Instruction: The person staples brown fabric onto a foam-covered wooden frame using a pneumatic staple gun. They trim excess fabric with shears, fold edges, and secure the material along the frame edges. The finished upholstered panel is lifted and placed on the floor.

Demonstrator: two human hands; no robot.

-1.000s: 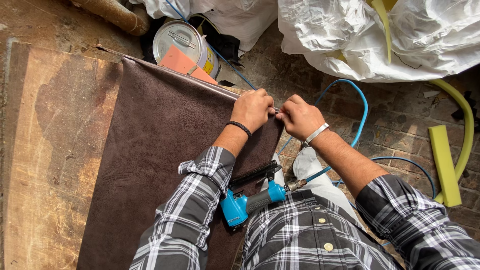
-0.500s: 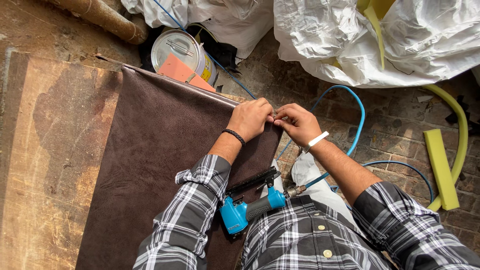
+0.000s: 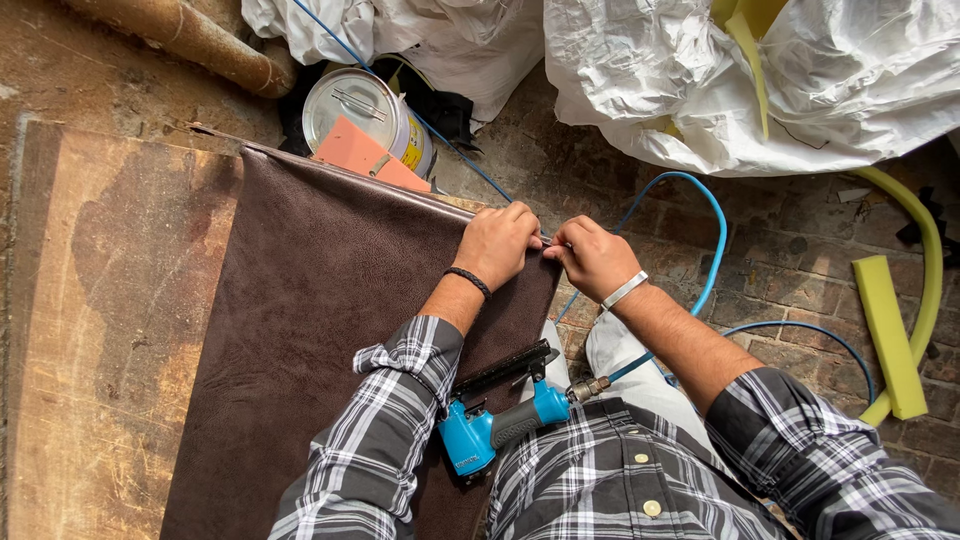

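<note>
My left hand [image 3: 497,243] is curled shut over the upper right corner of the leather [image 3: 320,330], fingers folded down on its edge just right of the frame's centre. My right hand [image 3: 592,257] sits right beside it, knuckles almost meeting, fingertips pinched closed at the same corner; something thin and pale shows between the two hands, but I cannot tell what it is.

The leather is a dark brown sheet lying on a worn board [image 3: 100,330] at the left of the frame. Its long axis runs from the bottom of the frame up toward the top, leaning slightly right to left as it goes down, and its short top edge slants from upper left down to my hands.

A blue stapler [image 3: 500,425] rests in my lap at lower centre, wedged under my left forearm, its black magazine pointing up and right. A blue hose [image 3: 700,230] leaves its handle and loops across the brick floor [image 3: 790,260] to the right of my hands.

Above the leather's top edge stands a tin [image 3: 360,110] with an orange block [image 3: 365,158] leaning against it. A white plastic sheet [image 3: 700,90] is heaped along the top of the frame, and yellow foam [image 3: 888,335] lies at the far right.
</note>
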